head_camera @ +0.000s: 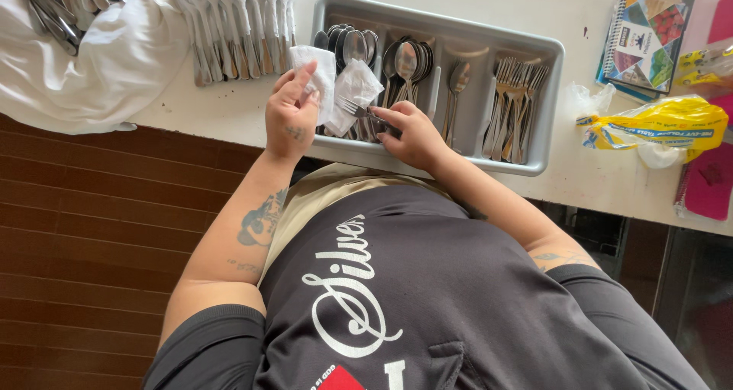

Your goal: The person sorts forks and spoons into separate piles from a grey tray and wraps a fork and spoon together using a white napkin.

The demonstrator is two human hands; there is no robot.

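The left hand (291, 114) grips a white cloth (336, 85) at centre frame, fingers closed around it. The right hand (412, 134) pinches a fork (360, 112) over the near rim of the grey cutlery tray (551, 107). Knives (233, 27) lie upper left, just beside the tray; bare desk (229, 111) fronts the left hand.

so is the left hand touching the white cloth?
Touching. The head view shows the left hand gripping the white cloth, fingers curled over its edge, with no gap. The right hand holds a fork beside it.
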